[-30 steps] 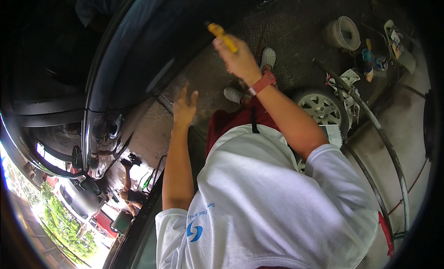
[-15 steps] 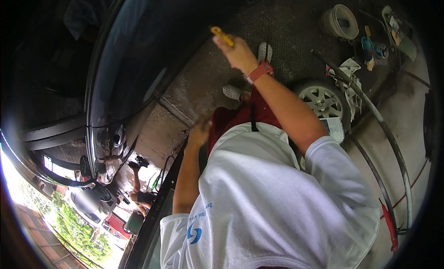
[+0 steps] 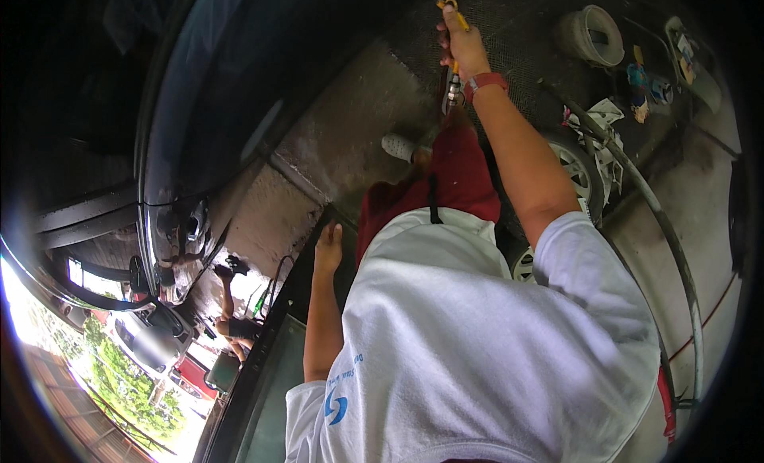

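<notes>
My right hand (image 3: 464, 49) is stretched forward, a red band on its wrist, fingers wrapped around a yellow air blow gun (image 3: 454, 15). A metal coupling (image 3: 454, 89) hangs from the lower end of the gun, below my hand. Ahead and to the left of that hand is the dark, glossy body of a car (image 3: 231, 89), with a gap between them. My left hand (image 3: 329, 244) hangs low beside my dark red trousers, its fingers loosely bent and slightly apart, with nothing visible in it. Close by it runs a dark-framed glass panel (image 3: 270, 399).
To the right lie a wheel (image 3: 569, 164), crumpled newspaper (image 3: 605, 117), and a curved grey pipe (image 3: 656, 216). A whitish bucket (image 3: 593, 37) stands farther off, near a can (image 3: 660, 89). At far left, another person (image 3: 235, 328) crouches near a bright opening.
My right hand has swung forward and right with the blow gun, away from the car; its coupling now shows. My left hand has shifted slightly down and left.
</notes>
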### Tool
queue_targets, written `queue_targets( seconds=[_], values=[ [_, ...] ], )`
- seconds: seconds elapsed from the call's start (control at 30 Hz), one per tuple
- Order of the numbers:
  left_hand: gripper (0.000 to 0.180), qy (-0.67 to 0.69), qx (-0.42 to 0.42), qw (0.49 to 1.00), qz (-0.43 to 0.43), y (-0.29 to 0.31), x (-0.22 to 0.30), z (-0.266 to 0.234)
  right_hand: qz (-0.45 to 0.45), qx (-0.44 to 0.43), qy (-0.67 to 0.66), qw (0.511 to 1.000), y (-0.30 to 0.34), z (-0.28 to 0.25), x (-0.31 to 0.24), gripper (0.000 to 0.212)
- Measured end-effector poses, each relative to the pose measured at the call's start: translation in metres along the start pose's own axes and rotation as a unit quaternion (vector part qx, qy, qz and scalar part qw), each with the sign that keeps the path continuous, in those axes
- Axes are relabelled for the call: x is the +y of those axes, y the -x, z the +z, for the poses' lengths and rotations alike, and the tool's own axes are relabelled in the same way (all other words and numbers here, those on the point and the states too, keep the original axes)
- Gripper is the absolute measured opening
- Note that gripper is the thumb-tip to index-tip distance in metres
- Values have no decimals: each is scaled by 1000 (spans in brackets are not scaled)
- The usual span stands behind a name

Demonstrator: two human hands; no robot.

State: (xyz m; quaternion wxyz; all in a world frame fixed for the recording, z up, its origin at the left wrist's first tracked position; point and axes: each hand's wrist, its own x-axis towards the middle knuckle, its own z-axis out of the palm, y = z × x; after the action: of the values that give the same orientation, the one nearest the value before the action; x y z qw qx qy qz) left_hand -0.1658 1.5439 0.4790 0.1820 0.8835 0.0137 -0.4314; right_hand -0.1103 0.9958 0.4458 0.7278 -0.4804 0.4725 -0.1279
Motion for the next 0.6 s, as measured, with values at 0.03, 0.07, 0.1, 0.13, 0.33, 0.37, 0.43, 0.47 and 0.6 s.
queue_targets(
  seconds=[0.03, 0.07, 0.1, 0.13, 0.33, 0.37, 0.43, 0.47, 0.6],
  values=[
    [64, 17, -4, 1000, 2, -1, 8, 1, 11, -8, 3, 1000, 7, 7, 6, 60],
    [63, 33, -7, 999, 3, -2, 17, 1, 22, -17, 6, 1000, 13, 16, 13, 60],
    [64, 53, -14, 998, 8, -3, 21, 3, 24, -29, 15, 999, 17, 22, 23, 60],
    [65, 72, -20, 997, 14, -4, 26, 5, 29, -42, 26, 998, 21, 30, 34, 61],
    [59, 68, -4, 998, -4, 4, 26, 19, 36, -132, 127, 982, 72, 85, 72, 66],
    [59, 56, -1, 998, -23, 9, 28, 17, 36, -151, 144, 977, 83, 96, 76, 63],
    [59, 60, -2, 998, -27, 14, 11, 21, 38, -191, 197, 961, 108, 115, 73, 65],
    [59, 62, -3, 998, -28, 16, 1, 24, 37, -210, 224, 951, 119, 125, 72, 66],
    [61, 63, -2, 997, -44, 23, -40, 39, -89, -243, 308, 916, 153, 163, 93, 85]
  ],
)
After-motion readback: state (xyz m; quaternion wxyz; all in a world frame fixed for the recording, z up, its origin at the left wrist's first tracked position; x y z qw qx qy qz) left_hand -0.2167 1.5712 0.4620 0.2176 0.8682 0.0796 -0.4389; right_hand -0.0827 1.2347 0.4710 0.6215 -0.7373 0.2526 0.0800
